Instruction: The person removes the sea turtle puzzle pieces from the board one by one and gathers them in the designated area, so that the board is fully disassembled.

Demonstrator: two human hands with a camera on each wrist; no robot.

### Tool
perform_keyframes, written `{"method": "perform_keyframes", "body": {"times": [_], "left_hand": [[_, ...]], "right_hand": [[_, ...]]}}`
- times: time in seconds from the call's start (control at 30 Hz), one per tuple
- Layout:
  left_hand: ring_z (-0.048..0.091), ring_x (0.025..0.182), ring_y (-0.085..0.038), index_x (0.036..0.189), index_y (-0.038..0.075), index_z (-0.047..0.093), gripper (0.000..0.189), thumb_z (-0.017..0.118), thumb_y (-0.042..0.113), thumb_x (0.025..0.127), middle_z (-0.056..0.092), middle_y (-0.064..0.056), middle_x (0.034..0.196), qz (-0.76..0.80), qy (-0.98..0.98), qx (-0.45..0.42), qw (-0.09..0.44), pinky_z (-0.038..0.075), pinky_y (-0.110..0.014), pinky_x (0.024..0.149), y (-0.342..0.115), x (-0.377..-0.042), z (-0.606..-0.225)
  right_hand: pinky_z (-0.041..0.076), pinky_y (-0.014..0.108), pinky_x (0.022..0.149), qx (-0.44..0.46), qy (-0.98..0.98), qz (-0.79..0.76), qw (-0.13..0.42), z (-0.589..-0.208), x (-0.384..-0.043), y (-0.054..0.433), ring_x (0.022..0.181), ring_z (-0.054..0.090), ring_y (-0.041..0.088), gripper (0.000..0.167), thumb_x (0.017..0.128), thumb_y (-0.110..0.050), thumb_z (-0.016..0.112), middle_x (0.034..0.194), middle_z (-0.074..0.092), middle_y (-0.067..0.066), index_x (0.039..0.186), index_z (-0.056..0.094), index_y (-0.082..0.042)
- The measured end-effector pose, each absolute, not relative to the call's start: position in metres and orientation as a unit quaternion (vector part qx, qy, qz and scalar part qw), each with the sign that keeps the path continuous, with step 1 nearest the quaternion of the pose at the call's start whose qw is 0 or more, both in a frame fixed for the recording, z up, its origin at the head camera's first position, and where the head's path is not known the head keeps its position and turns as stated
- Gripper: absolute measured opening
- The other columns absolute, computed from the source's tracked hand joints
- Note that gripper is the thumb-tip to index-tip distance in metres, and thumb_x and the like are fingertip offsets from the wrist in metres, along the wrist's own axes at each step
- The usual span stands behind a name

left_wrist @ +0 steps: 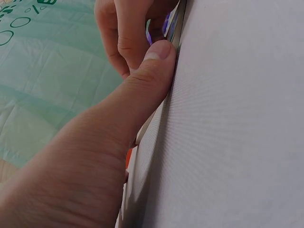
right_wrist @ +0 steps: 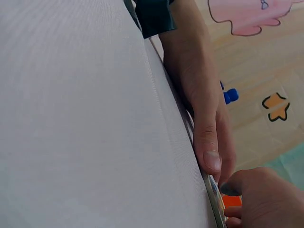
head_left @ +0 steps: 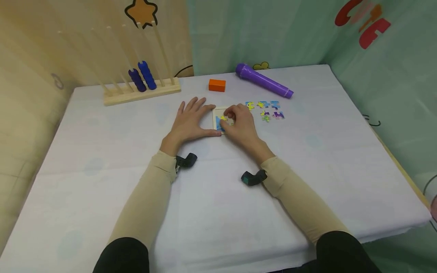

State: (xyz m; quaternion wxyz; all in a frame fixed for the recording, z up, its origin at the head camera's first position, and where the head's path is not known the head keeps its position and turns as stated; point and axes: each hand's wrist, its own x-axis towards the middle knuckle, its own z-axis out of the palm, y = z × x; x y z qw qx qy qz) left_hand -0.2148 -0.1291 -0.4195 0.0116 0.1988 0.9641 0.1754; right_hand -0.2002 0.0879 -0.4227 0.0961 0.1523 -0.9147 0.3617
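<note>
The puzzle board (head_left: 218,120) lay mid-worktop (head_left: 102,151). The left hand (head_left: 189,123), fingers flat and spread, steadied the board's left edge. The right hand (head_left: 239,123) pinched a yellow piece (head_left: 223,119) over the board. Six loose pieces (head_left: 264,110) just right of the board remained unplaced.

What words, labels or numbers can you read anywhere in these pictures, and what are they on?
No text reads clearly anywhere.
Red shapes on the green backdrop may be letters, but they are cut off and unreadable.
Green marks on the sheet in the left wrist view are too partial to read.
</note>
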Motion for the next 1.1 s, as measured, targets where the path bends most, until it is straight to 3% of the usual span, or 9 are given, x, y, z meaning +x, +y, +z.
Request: {"method": "perform_keyframes", "body": {"times": [0.63,0.93,1.1], "left_hand": [[0.007,0.165,-0.032,0.162,0.034,0.041,0.103,0.071,0.083,0.077,0.021,-0.004,0.177,0.174,0.964,0.2,0.013,-0.004,-0.061,0.131,-0.1311,-0.2162,-0.4193],[0.006,0.165,-0.032,0.162,0.035,0.04,0.104,0.069,0.086,0.077,0.019,-0.004,0.177,0.172,0.965,0.198,0.018,-0.005,-0.062,0.131,-0.1307,-0.2173,-0.4206],[0.006,0.165,-0.031,0.162,0.035,0.04,0.103,0.07,0.085,0.077,0.02,-0.004,0.177,0.176,0.964,0.196,0.018,-0.005,-0.061,0.131,-0.1307,-0.2159,-0.4193]], "right_hand": [[0.042,0.039,0.093,0.165,-0.923,0.341,0.06,-0.419,-0.1996,0.087,0.104,0.05,0.028,0.033,0.099,-0.027,0.076,0.111,0.06,0.012,0.12,0.067,-0.003],[0.049,0.036,0.095,0.186,-0.893,0.396,0.102,-0.4246,-0.1985,0.0881,0.103,0.059,0.025,0.029,0.097,-0.018,0.079,0.11,0.069,0.01,0.119,0.065,-0.005],[0.052,0.03,0.083,0.195,-0.869,0.437,0.127,-0.426,-0.1976,0.0892,0.094,0.062,0.02,0.022,0.097,-0.011,0.077,0.108,0.07,0.008,0.117,0.068,-0.007]]}}
